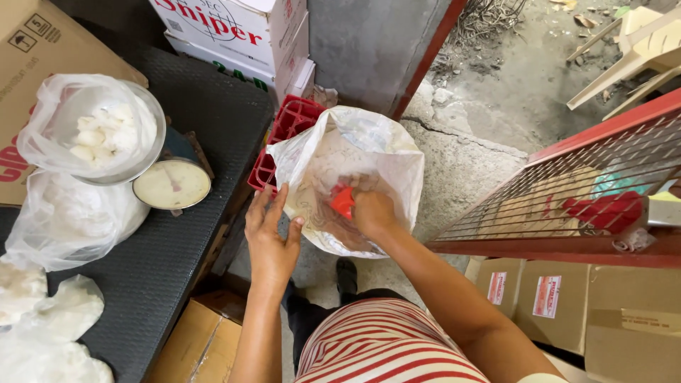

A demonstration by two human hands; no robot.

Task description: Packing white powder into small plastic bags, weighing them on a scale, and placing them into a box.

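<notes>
Right hand: the right hand point(372, 211) reaches down inside the open mouth of a large white sack point(347, 174), fingers closed around a red scoop point(342, 201).
Left hand: the left hand point(269, 234) rests open on the sack's near left rim, fingers spread and pressed flat against the plastic, clamped on nothing.
White sack: stands on the concrete floor point(468, 170) just in front of the person's knees; its mouth gapes upward, with the rim folded outward on the far and right sides.
Red crate: a red crate point(284, 138) touches the sack's left side and sits wedged against the edge of the table.
Table: the table point(206, 128), covered in dark matting, runs along the left; its right edge lies just beside the left hand.
Scale: a dial scale point(172, 181) stands near the table's edge with a bowl lined by a clear bag of white lumps point(99, 128) on it.
Loose bags: more clear bags point(67, 220) of white material lie on the table's near left part.
Right boundary: a red wire-mesh rack point(589, 191) stands well to the right of the sack.
Open room: bare floor stretches between the sack and the rack and beyond the sack; cardboard boxes point(567, 305) crowd under the rack.
</notes>
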